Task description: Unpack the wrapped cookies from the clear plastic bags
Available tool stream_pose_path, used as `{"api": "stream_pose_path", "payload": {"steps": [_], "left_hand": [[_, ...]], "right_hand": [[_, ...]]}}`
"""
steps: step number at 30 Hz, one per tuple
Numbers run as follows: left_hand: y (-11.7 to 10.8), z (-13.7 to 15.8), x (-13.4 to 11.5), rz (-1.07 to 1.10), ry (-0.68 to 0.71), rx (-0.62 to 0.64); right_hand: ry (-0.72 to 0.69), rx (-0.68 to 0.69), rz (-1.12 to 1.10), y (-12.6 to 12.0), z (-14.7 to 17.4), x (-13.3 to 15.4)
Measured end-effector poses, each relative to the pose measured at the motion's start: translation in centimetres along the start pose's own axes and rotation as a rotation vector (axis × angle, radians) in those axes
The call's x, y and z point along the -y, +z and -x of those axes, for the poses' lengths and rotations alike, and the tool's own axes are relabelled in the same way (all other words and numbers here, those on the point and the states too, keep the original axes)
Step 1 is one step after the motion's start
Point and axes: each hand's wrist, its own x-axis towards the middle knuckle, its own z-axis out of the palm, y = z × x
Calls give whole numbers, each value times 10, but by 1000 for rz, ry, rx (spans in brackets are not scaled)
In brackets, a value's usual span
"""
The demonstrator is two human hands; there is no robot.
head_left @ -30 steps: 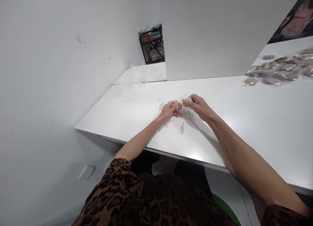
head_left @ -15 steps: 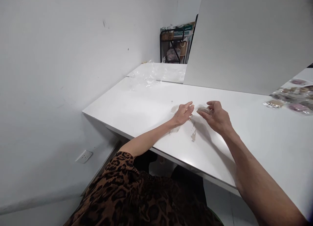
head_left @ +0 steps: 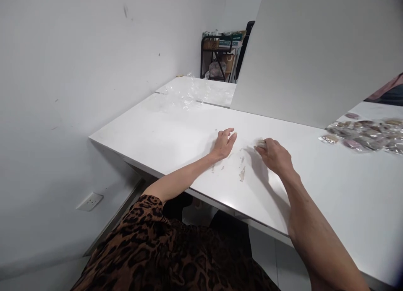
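Note:
My left hand (head_left: 224,143) is at the middle of the white table (head_left: 135,136), its fingers apart and nothing between them. To its right, and apart from it, my right hand (head_left: 274,154) pinches a small pale packet (head_left: 260,143) between thumb and fingers. The packet looks wrapped in clear film, but blur and the fingers hide most of it. Brownish worn patches (head_left: 242,174) mark the tabletop below and between the hands.
Crumpled clear plastic bags (head_left: 185,96) lie at the back left. Several clear packets with round coloured contents (head_left: 365,133) are heaped at the right. A large grey panel (head_left: 302,56) stands behind the hands. Farther back is a black rack (head_left: 217,50) with boxes; a wall outlet (head_left: 90,201) is low left.
My hands have moved apart: the left has drawn away from the packet, its fingers spreading, while the right keeps holding it. The view has shifted right, showing more of the packet heap.

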Motion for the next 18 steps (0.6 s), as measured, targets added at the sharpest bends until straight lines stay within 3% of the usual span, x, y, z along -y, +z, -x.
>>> {"api": "stream_pose_path", "payload": {"steps": [2,5,10,14,18], "left_hand": [[1,1,2,-15,22,-3],[3,1,4,-10,29,-8],[3,0,5,-20,49,-23],[3,2,5,-60,45,-4],[1,5,-1,-84,54,55]], "right_hand": [[14,-24,-3,0,0,0],[0,65,16,2,-2,-4],[-12,-99,-88,8,-5,-13],[-19,-28,-119,16,-9,-17],[61,-94,-253,21,-15,-14]]}}
